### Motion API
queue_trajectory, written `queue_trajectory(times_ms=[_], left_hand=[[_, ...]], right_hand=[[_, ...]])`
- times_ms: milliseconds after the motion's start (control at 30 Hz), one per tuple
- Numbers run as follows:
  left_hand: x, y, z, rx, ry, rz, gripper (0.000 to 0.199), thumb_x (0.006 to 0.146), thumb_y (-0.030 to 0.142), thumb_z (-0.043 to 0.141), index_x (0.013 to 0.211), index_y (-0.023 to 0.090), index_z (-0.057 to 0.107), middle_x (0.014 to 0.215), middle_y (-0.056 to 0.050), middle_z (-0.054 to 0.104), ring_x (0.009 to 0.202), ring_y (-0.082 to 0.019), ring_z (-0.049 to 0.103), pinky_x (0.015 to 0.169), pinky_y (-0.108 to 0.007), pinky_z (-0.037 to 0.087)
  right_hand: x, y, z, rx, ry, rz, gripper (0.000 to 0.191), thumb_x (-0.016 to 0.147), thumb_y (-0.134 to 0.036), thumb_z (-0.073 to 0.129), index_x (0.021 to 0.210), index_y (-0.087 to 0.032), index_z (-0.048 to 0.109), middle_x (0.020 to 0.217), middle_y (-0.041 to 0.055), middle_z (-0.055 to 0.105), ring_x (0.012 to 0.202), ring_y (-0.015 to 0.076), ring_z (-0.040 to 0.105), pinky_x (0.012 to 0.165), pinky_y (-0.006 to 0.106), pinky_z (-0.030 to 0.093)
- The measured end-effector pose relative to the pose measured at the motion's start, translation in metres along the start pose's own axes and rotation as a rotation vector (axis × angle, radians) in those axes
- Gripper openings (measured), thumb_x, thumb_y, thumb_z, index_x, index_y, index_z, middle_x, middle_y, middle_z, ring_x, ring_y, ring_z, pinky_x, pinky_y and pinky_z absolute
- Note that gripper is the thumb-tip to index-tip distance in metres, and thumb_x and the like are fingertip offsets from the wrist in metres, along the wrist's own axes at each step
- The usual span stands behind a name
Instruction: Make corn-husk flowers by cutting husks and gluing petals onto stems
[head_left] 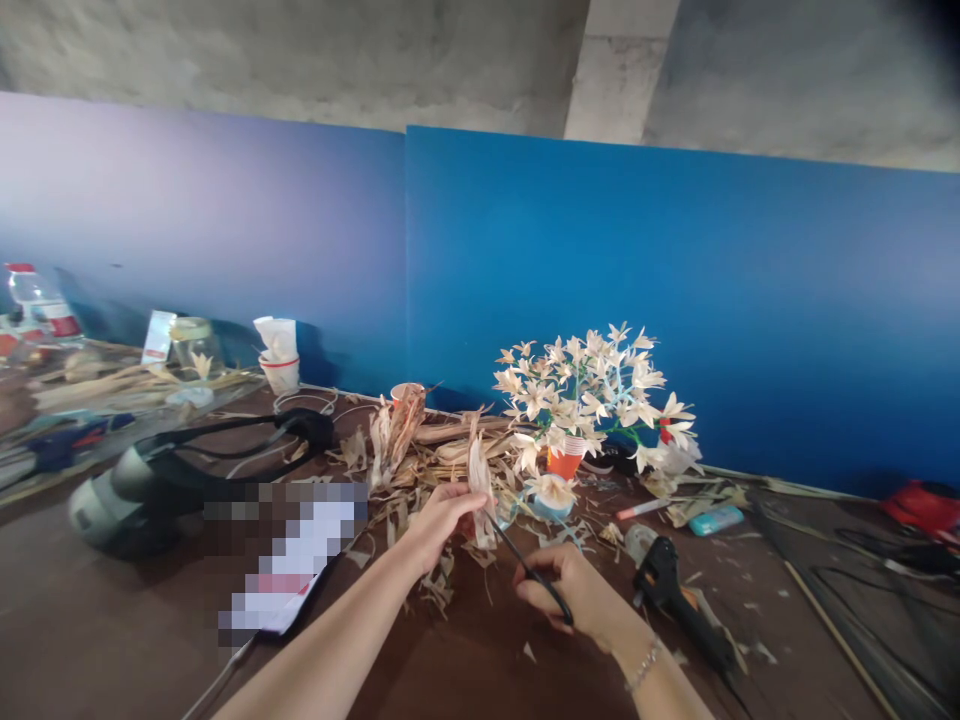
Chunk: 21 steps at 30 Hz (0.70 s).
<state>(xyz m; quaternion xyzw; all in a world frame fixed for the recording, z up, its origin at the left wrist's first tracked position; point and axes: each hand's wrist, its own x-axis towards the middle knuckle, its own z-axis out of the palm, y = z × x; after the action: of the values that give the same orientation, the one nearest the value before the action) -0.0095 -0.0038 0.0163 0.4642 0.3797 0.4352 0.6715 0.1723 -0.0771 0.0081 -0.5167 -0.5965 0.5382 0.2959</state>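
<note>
In the middle of the view, my left hand pinches a pale dried corn husk that stands upright from the fingers. My right hand is closed round the black handles of a pair of scissors. Their blades point up and left, reaching the husk beside my left fingertips. Whether the blades touch or cut it I cannot tell. Just beyond my hands lie heaps of loose dried husks and scraps. Cream husk flowers on green stems stand in an orange paper cup.
A black glue gun lies on the right, near a turquoise case. At left are a phone with a cable and a grey-black headset. A white cup stands by the blue partition; a bottle is far left.
</note>
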Motion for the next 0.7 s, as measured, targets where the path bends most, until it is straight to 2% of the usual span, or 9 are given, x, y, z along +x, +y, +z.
queue_trajectory(times_ms=[167,333,500,700], left_hand=[[0.0004,-0.0014,-0.0004,0.004,0.008,0.017,0.016,0.061,0.031,0.070,0.061,0.014,0.069,0.042,0.001,0.056,0.038,-0.010,0.045,0.043,-0.021,0.032],[0.0029,-0.0035,-0.0013,0.009,0.053,0.083,0.022,0.061,0.036,0.071,0.058,0.014,0.066,0.048,0.000,0.059,0.042,-0.010,0.049,0.046,-0.021,0.034],[0.0050,-0.0005,-0.0015,-0.142,0.212,0.144,0.025,0.056,0.036,0.075,0.065,0.014,0.067,0.052,0.001,0.059,0.047,-0.010,0.051,0.048,-0.020,0.035],[0.0057,-0.0002,-0.0007,-0.244,0.207,0.169,0.027,0.052,0.031,0.078,0.068,0.012,0.069,0.051,0.001,0.059,0.046,-0.007,0.048,0.047,-0.018,0.035]], right_hand=[[-0.0010,-0.0031,0.0004,-0.016,0.027,0.018,0.015,0.066,-0.029,0.061,0.069,-0.014,0.060,0.039,-0.0098,0.037,0.031,0.0025,0.030,0.030,0.016,0.019],[0.0010,-0.0012,0.0003,0.011,0.045,-0.009,0.018,0.067,-0.031,0.061,0.073,-0.014,0.059,0.039,-0.0085,0.044,0.031,0.0043,0.036,0.031,0.016,0.025],[0.0024,0.0009,0.0023,0.048,0.091,-0.053,0.020,0.067,-0.033,0.060,0.073,-0.014,0.057,0.041,-0.0076,0.047,0.033,0.0053,0.039,0.033,0.017,0.031],[0.0022,0.0004,0.0039,0.066,0.070,-0.039,0.021,0.067,-0.034,0.061,0.073,-0.015,0.056,0.041,-0.0072,0.048,0.033,0.0056,0.040,0.032,0.016,0.029]])
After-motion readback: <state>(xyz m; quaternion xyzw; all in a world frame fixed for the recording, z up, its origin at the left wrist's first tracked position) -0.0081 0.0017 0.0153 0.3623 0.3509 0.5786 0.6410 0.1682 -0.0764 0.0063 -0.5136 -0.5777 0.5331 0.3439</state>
